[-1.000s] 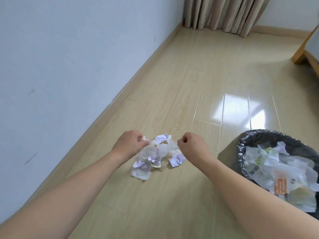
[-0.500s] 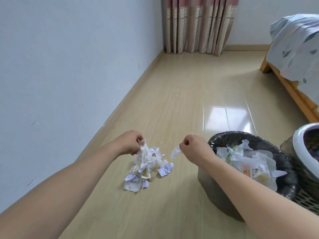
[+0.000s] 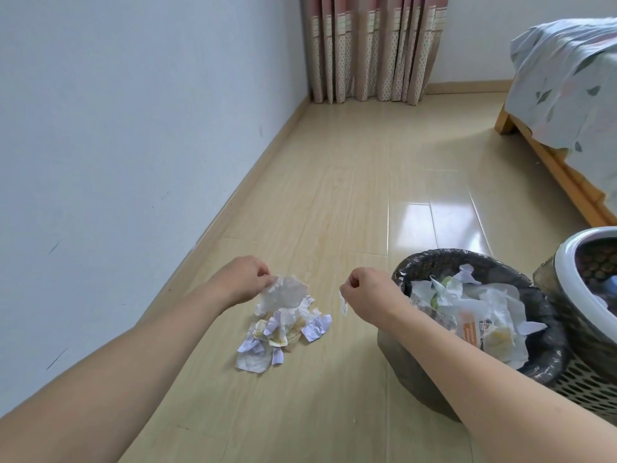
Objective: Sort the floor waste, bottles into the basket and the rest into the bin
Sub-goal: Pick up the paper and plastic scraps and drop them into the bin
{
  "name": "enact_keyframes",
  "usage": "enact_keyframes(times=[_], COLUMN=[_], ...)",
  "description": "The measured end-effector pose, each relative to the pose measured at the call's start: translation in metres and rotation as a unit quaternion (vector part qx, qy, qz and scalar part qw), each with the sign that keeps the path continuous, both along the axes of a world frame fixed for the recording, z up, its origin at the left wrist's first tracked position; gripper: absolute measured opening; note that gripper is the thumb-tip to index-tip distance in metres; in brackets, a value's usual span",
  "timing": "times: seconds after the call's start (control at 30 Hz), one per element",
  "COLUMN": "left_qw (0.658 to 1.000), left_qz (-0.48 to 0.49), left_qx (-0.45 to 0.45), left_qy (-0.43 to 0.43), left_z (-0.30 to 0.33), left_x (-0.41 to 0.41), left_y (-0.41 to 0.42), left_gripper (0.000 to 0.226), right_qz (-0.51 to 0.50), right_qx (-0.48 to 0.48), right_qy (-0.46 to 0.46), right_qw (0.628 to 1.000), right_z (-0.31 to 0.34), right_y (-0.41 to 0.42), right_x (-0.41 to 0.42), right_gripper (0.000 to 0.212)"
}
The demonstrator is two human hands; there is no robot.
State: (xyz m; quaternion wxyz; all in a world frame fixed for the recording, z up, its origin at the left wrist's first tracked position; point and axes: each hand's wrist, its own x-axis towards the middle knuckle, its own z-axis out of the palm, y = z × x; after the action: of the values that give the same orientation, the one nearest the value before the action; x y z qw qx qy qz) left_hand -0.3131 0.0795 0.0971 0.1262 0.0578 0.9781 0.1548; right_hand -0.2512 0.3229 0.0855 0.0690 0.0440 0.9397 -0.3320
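Your left hand (image 3: 245, 282) is pinching a crumpled clear plastic wrapper (image 3: 283, 294), lifted just above the pile of paper scraps (image 3: 280, 332) on the floor (image 3: 334, 202). Your right hand (image 3: 367, 292) pinches a small white scrap (image 3: 343, 304) that dangles beside the bin (image 3: 480, 332). The bin has a black liner and is already loaded with crumpled paper. The basket (image 3: 587, 315) sits touching it on the right, by the bed (image 3: 567, 95).

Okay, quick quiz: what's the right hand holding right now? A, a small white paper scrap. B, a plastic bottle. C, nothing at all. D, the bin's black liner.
A: the right hand pinches a small white paper scrap that dangles from its fingers, beside the bin.
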Motion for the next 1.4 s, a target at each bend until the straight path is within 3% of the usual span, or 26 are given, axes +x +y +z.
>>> enact_keyframes(times=[0.1,0.17,0.3,0.43,0.5,0.63,0.73,0.8,0.9,0.97,1.1,1.17,1.4], left_qw=[0.996,0.997,0.983,0.936,0.923,0.902,0.906,0.925,0.963,0.969,0.948,0.929,0.902], left_qz=[-0.059,-0.049,0.032,0.092,0.099,0.089,0.036,-0.021,-0.133,-0.197,-0.308,-0.323,-0.323], left_qx=[-0.023,0.004,0.165,0.339,0.369,0.414,0.416,0.377,0.233,0.144,-0.062,-0.144,-0.232], left_qy=[0.055,0.059,0.072,-0.022,-0.054,-0.088,-0.074,-0.036,0.037,0.038,-0.045,-0.104,-0.169], left_z=[0.0,-0.001,0.009,0.036,0.052,0.075,0.078,0.071,0.047,0.026,-0.016,-0.031,-0.049], left_x=[0.004,0.008,0.008,0.0,-0.003,-0.002,0.006,0.018,0.039,0.053,0.07,0.074,0.068], left_y=[-0.005,-0.008,-0.001,0.028,0.048,0.098,0.15,0.192,0.243,0.269,0.303,0.312,0.324], left_gripper=[0.021,0.02,0.013,0.011,0.014,0.017,0.019,0.02,0.021,0.017,0.014,0.024,0.056], right_qz=[0.009,0.015,0.005,-0.05,-0.088,-0.129,-0.158,-0.167,-0.162,-0.151,-0.067,-0.027,-0.028], right_qx=[-0.007,-0.01,-0.043,-0.123,-0.163,-0.125,-0.05,-0.012,0.029,0.069,0.136,0.145,0.132], right_qy=[-0.003,-0.004,-0.016,-0.016,-0.011,0.025,0.037,0.036,0.041,0.044,-0.021,-0.062,-0.052], right_qw=[1.0,1.0,0.999,0.991,0.983,0.984,0.985,0.985,0.985,0.985,0.988,0.987,0.99], right_z=[-0.001,0.001,0.011,0.033,0.043,0.05,0.045,0.039,0.031,0.023,-0.007,-0.019,-0.03], right_y=[-0.005,-0.008,-0.001,0.028,0.053,0.11,0.154,0.182,0.204,0.21,0.216,0.218,0.23], right_x=[-0.001,-0.003,-0.008,-0.011,-0.01,-0.006,0.0,0.007,0.018,0.027,0.044,0.049,0.048], right_gripper=[0.02,0.02,0.018,0.02,0.021,0.022,0.026,0.023,0.017,0.016,0.024,0.025,0.023])
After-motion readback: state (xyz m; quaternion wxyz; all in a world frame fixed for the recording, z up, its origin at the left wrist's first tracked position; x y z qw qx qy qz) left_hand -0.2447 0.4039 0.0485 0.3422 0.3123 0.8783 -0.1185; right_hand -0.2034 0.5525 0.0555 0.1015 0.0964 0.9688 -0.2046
